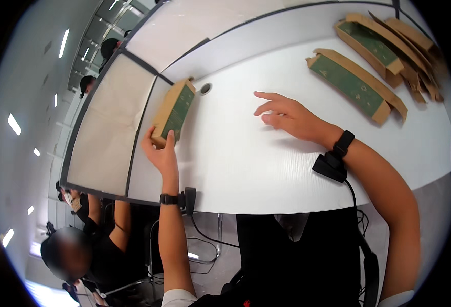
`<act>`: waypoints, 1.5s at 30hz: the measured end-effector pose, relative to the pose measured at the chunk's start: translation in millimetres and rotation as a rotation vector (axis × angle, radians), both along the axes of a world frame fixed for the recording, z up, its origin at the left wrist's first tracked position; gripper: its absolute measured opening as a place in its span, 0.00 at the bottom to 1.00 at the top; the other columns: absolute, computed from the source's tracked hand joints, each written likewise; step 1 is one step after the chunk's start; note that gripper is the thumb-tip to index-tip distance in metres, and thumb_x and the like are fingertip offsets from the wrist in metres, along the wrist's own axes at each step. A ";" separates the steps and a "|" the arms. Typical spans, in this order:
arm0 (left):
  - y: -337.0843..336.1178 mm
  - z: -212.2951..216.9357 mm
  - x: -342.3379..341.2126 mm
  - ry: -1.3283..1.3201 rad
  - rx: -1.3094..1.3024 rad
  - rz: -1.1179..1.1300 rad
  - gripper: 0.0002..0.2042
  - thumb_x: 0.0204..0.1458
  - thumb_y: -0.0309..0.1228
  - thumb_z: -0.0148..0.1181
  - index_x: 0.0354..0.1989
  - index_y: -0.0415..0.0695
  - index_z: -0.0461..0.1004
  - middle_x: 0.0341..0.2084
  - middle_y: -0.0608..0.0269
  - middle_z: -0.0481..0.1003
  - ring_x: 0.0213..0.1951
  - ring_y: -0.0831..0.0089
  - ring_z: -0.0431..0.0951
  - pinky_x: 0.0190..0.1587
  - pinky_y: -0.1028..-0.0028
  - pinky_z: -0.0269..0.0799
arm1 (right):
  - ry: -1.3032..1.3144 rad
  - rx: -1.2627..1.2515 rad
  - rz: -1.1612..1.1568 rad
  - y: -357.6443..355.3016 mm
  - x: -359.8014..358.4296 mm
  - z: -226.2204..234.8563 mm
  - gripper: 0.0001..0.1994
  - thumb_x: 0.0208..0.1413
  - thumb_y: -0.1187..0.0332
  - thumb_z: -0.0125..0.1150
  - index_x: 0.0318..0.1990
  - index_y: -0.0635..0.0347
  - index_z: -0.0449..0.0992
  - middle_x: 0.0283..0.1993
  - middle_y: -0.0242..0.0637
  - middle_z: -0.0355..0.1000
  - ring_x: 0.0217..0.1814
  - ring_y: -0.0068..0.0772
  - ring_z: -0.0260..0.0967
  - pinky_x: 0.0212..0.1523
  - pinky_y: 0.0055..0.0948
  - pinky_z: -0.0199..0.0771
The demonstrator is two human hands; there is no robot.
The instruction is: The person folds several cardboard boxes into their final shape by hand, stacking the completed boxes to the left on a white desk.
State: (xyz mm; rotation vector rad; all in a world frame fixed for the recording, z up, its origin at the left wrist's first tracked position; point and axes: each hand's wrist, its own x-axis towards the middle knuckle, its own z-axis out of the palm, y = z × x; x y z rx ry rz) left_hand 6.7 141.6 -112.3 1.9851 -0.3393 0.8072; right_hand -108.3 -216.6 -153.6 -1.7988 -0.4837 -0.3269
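Note:
At the left side of the white table, a long brown cardboard box (pixel 178 108) with a green printed side stands against the partition. My left hand (pixel 160 148) grips its near end, thumb on the green side and fingers on the brown side. Over the middle of the table hovers my right hand (pixel 292 117), fingers spread and holding nothing. To its right lies another green and brown carton (pixel 351 84), its end flaps open. Each wrist wears a black strap with a small black device.
Several opened cartons (pixel 374 46) are heaped at the far right of the white table (pixel 235 174). Partition panels (pixel 108 117) border its left and back sides. A round cable hole (pixel 206 89) is beside the box. Another person (pixel 108 240) sits beyond the left partition.

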 end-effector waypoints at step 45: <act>-58.7 -15.5 35.3 -0.433 0.340 -0.071 0.19 0.45 0.17 0.60 0.47 0.50 0.77 0.48 0.59 0.73 0.53 0.53 0.70 0.56 0.58 0.65 | 0.563 -0.696 -0.813 -159.9 -40.7 58.1 0.56 0.31 0.48 0.82 0.66 0.78 0.64 0.61 0.62 0.70 0.66 0.50 0.69 0.65 0.36 0.66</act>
